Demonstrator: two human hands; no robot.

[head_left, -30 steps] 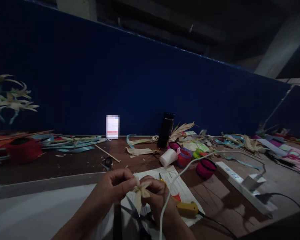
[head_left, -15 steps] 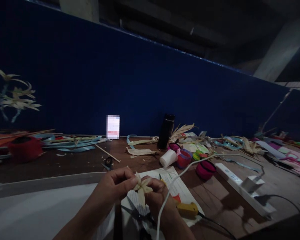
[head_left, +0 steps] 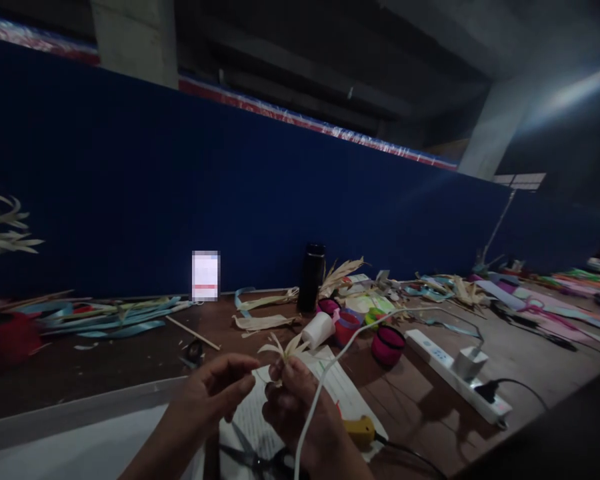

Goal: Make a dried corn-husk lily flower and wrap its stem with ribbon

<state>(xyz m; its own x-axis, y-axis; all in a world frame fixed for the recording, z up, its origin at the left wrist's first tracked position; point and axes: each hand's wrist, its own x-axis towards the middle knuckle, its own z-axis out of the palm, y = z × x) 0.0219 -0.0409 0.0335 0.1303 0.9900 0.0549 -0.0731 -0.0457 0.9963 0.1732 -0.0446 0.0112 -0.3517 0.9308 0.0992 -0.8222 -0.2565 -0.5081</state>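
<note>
From my remote seat, watching the head view, I have the pale, petalled flower (head_left: 286,347) just below the centre of the frame, its petals fanned upward above the right hand (head_left: 300,400). That hand has its thumb and forefinger closed together on the flower's base, the other fingers curled in beneath. The left hand (head_left: 225,390) is just to the left and apart from the flower, its fingers bent and the thumb parted a little from the forefinger; I can see nothing gripped there. Below the hands, at the bottom middle, I make out dark scissors (head_left: 255,460) with spread blades, on a printed sheet (head_left: 353,397). A yellow tool (head_left: 360,432) with a black cord lies at the lower right of the sheet, partly behind the right wrist. A white cable (head_left: 325,377) runs down in front of that arm. Further up, near the middle, I see a white cylinder (head_left: 317,331) on its side and a dark bottle (head_left: 311,280) standing upright. A white power strip (head_left: 443,367) slants across the lower right.
</note>
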